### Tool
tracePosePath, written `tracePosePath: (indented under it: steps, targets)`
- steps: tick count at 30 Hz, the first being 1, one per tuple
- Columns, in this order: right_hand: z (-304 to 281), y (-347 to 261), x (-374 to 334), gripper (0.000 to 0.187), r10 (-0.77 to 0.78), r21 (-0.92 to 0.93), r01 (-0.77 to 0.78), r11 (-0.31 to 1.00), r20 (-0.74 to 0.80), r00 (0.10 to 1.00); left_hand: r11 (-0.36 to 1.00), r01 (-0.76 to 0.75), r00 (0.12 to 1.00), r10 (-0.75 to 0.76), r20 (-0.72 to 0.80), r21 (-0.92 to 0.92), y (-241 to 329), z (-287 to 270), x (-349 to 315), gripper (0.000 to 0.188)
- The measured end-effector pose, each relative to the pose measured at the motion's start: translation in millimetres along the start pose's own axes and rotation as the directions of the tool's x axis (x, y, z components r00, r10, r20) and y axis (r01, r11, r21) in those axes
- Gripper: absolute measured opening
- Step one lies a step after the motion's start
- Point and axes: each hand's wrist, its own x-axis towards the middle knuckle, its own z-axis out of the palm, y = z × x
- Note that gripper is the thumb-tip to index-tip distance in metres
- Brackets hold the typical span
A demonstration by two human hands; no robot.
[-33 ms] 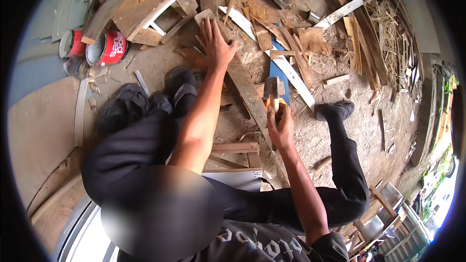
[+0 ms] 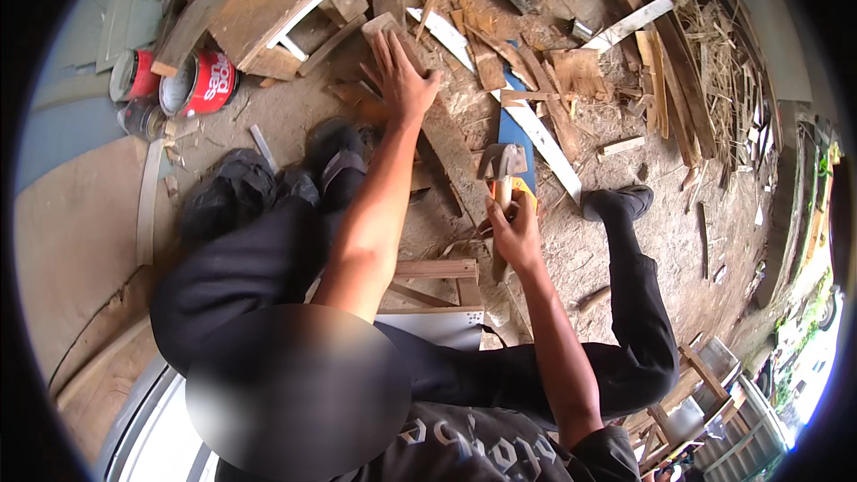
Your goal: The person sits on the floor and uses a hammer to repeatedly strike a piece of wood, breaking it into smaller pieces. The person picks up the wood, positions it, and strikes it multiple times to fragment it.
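Note:
My left hand (image 2: 406,89) lies with its fingers stretched out on the far end of a long, worn wooden plank (image 2: 449,150), which slants over the ground toward me. In my right hand (image 2: 518,239) is a claw hammer (image 2: 504,161), gripped around its wooden handle, its metal head raised above the plank's right side. Beyond the hammer lies a handsaw with a blue blade (image 2: 515,129) and an orange-yellow handle, partly hidden by my right hand and the hammer.
Broken boards and a white strip (image 2: 546,147) litter the dirt ahead. Longer planks (image 2: 674,89) and straw lie at the right. A wooden box-like piece (image 2: 299,4) and red cans (image 2: 217,80) stand far left. Near my legs is a wooden frame (image 2: 433,270).
The hammer has turned in my right hand, so its head now shows from the side, and its handle end has come into view below the hand. My left hand stays on the plank.

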Motion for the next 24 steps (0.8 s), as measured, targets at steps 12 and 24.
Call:
tracePosePath:
  steps: [12,24]
  targets:
    - [35,-13,69,0.030,-0.380,-0.585,0.390,0.711,0.147,0.913,0.945,0.274,0.954,-0.290,-0.072,-0.179,-8,18,4,0.123]
    - [-20,41,7,0.046,-0.130,-0.745,0.325,0.583,0.309,0.942,0.922,0.313,0.944,-0.329,-0.034,-0.228,-15,28,3,0.126]
